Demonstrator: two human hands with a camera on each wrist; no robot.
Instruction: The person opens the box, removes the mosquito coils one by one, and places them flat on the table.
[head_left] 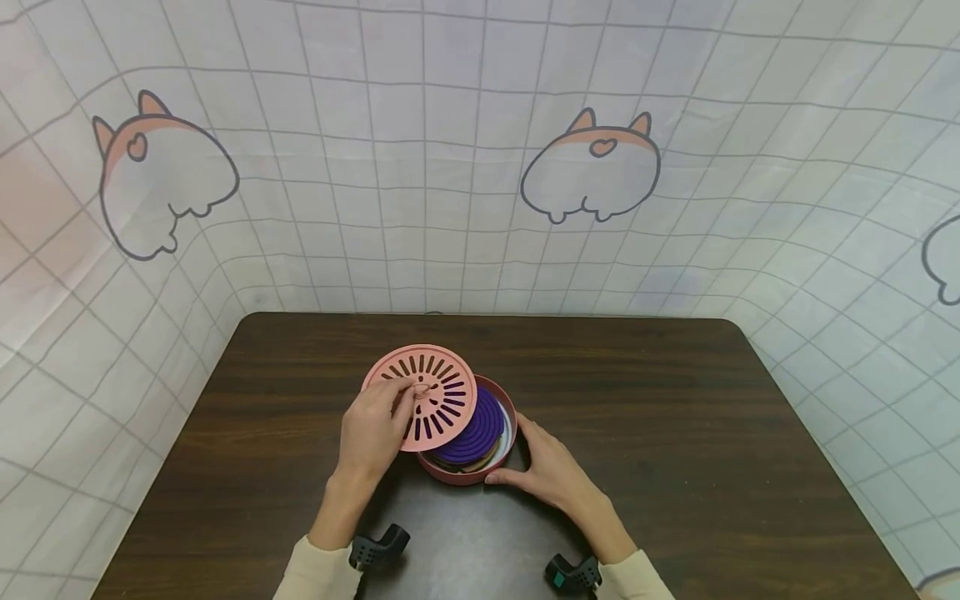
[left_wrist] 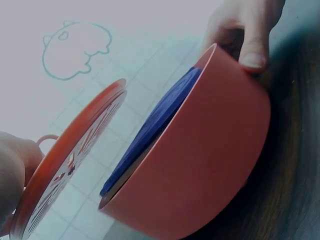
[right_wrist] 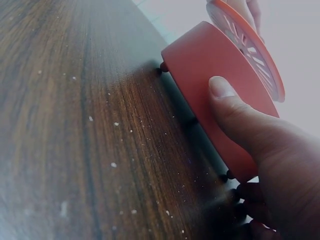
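One left hand (head_left: 375,429) pinching lid (head_left: 433,392), seemingly by loop (left_wrist: 48,136); right hand (head_left: 552,468) spread, gripping box (left_wrist: 205,135)

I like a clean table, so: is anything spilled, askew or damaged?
Small pale specks dot the table in the right wrist view, standing out on its dark surface; crumbs or marks, I can't tell. The lid is off to one side, but the left hand holds it.

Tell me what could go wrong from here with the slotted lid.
The slotted lid could slip or swing: the left hand appears to pinch only its small loop handle. If lowered, it might catch on the purple ringed disc, which seems to reach about rim height in the round box. The box might shift if knocked, since only the right hand steadies it.
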